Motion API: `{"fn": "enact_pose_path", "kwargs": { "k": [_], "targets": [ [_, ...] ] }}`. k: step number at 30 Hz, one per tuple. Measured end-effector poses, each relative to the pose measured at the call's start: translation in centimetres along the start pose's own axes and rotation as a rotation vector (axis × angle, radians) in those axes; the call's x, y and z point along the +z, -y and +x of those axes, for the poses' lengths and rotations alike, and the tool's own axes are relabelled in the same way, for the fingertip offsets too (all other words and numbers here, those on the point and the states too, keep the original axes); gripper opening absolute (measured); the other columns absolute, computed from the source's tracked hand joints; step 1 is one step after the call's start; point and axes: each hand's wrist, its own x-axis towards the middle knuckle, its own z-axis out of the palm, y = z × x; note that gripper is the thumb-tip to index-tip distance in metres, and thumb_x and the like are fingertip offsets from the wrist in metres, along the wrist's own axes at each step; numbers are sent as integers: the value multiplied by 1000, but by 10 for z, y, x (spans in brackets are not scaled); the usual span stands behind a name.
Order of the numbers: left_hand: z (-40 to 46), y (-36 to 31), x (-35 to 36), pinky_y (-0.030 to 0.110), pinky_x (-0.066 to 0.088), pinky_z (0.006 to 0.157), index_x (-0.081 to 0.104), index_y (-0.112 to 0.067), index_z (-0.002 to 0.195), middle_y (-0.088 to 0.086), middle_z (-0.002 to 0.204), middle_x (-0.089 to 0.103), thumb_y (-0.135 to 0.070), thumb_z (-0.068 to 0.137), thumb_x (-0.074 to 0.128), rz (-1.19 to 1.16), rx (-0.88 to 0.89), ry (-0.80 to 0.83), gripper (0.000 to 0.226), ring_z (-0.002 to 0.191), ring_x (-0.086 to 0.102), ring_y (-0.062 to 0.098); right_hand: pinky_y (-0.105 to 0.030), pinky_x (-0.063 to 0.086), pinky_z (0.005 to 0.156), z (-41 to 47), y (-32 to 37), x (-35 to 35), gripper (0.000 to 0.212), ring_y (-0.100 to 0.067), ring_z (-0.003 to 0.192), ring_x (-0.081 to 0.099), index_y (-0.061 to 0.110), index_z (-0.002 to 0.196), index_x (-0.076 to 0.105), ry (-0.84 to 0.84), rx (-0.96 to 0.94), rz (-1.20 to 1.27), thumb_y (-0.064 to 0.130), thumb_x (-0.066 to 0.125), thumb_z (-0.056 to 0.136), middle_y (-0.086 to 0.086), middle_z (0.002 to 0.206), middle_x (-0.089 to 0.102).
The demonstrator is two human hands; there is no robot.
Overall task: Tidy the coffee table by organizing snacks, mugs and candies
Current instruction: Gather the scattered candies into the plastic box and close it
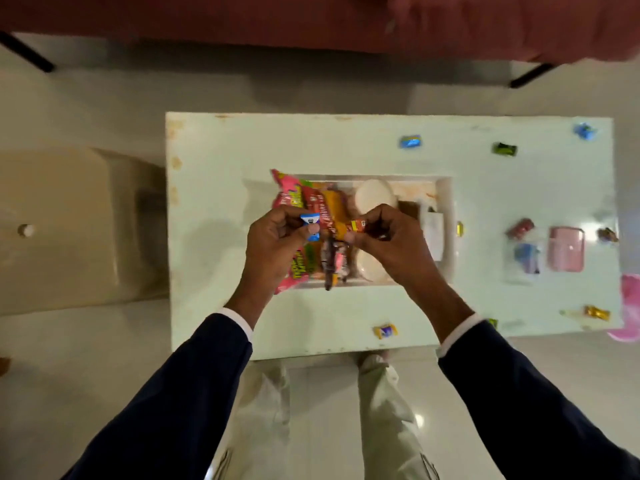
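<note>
A white coffee table (pixel 221 150) has a sunken tray (pixel 446 188) in its middle. Snack packets (pixel 291 199) and two white mugs (pixel 375 195) lie in the tray. My left hand (pixel 273 244) pinches a small blue-and-white candy (pixel 310 225) above the packets. An orange-red candy (pixel 358 226) is pinched in my right hand (pixel 388 240), close beside the left. Loose wrapped candies lie scattered on the table: a blue one (pixel 410 141), a green one (pixel 504 149), a yellow one (pixel 385 330) and a gold one (pixel 596 312).
A pink box (pixel 567 248) and a clear container holding a blue item (pixel 526 258) stand on the table's right side. A red sofa (pixel 242 19) runs along the far side. A beige chair (pixel 62 226) stands left of the table. My legs are at the near edge.
</note>
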Motion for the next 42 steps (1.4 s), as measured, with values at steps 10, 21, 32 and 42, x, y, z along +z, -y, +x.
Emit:
{"fn": "enact_pose_path", "kwargs": {
  "k": [10, 21, 32, 42],
  "targets": [
    [-20, 12, 264, 19, 55, 67, 74, -27, 88, -9, 78, 76, -2, 83, 81, 238, -57, 331, 26, 77, 73, 8, -20, 50, 54, -62, -108, -220, 15, -11, 63, 70, 17, 83, 70, -313, 128, 237, 10, 83, 81, -6, 70, 75],
    [-6, 79, 456, 36, 61, 70, 74, -13, 99, -12, 81, 67, -15, 81, 84, 681, -23, 376, 20, 77, 67, 8, -13, 44, 63, -36, -229, -354, 17, -12, 82, 62, 17, 103, 67, -486, 296, -96, 19, 76, 88, 2, 96, 66],
    [-17, 103, 433, 10, 46, 57, 67, -18, 108, 8, 112, 66, -1, 99, 43, 706, -20, 277, 30, 89, 69, 25, -26, 53, 72, -63, -258, -350, 16, -14, 80, 63, 19, 107, 67, -556, 249, 6, 14, 67, 92, 3, 101, 67],
    [-133, 107, 227, 29, 48, 76, 58, -31, 117, -14, 121, 52, 0, 94, 51, 1103, -106, 288, 39, 97, 63, 13, -44, 53, 92, -125, -281, -245, 46, -29, 115, 53, 22, 127, 61, 31, 218, -468, 11, 74, 84, -6, 127, 50]
  ]
}}
